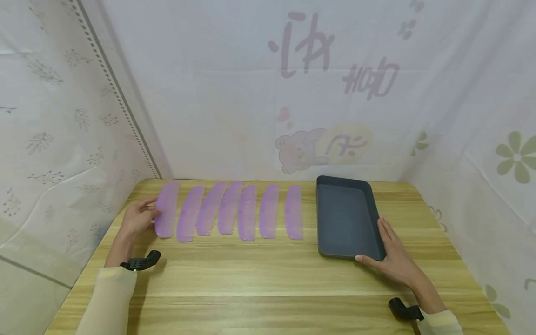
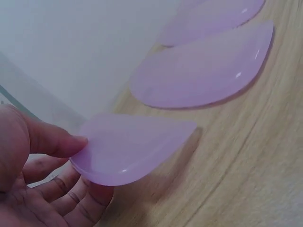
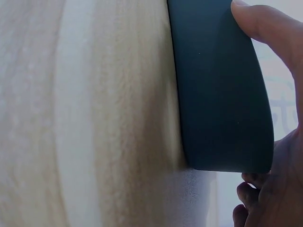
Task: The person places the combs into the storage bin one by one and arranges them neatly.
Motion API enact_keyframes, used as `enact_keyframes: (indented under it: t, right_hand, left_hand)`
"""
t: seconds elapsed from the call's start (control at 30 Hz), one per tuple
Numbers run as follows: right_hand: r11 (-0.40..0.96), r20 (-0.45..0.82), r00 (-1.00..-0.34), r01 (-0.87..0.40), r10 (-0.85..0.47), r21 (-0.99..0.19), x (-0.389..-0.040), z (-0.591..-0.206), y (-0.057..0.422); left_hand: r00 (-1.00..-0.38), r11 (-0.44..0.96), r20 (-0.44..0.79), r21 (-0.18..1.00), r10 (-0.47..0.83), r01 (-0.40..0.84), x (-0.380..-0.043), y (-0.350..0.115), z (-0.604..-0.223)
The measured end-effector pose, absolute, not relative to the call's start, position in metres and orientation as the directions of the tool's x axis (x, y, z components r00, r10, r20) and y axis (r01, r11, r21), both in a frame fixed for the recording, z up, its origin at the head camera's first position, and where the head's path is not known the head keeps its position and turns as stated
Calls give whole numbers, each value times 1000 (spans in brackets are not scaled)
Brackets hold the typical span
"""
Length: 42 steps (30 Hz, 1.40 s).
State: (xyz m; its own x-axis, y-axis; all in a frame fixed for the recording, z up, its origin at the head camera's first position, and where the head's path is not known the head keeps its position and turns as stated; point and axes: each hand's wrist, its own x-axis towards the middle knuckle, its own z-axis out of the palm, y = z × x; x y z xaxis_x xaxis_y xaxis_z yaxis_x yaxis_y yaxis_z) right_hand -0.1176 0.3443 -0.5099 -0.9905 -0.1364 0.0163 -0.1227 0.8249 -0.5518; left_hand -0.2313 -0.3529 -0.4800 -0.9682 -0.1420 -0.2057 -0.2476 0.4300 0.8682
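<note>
My left hand (image 1: 139,217) pinches the curved spine of a translucent purple comb (image 1: 166,211) at the left end of a row. In the left wrist view this comb (image 2: 128,146) is tilted, its near side raised with the thumb (image 2: 57,141) on top and the fingers beneath. Several matching combs (image 1: 247,214) lie side by side to its right, teeth facing right. My right hand (image 1: 395,260) holds the near right corner of a dark grey rectangular tray (image 1: 319,218), thumb at the front rim and fingers along the right side. The right wrist view shows the tray's outer wall (image 3: 222,94) close up.
All of this is on a wood-grain table (image 1: 251,279). White patterned cloth (image 1: 226,102) hangs behind the table and at both sides. Black wrist mounts (image 1: 141,261) sit on both forearms. The rightmost comb (image 1: 294,212) lies just left of the tray.
</note>
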Motion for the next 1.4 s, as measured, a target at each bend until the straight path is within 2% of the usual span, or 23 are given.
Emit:
enact_keyframes:
  t: [0.37, 0.87, 1.4]
  right_hand:
    - [819, 11, -992, -113, -129, -562, -118, -510, 344]
    - [813, 14, -991, -115, -130, -571, -119, -511, 345]
    - [804, 24, -991, -122, -133, -583, -119, -512, 344]
  left_hand:
    - [-958, 375, -170, 893, -232, -249, -218, -340, -474]
    - [-978, 315, -84, 938, -191, -142, -202, -309, -460]
    - [-985, 275, -107, 951, -132, -140, -200, -271, -463]
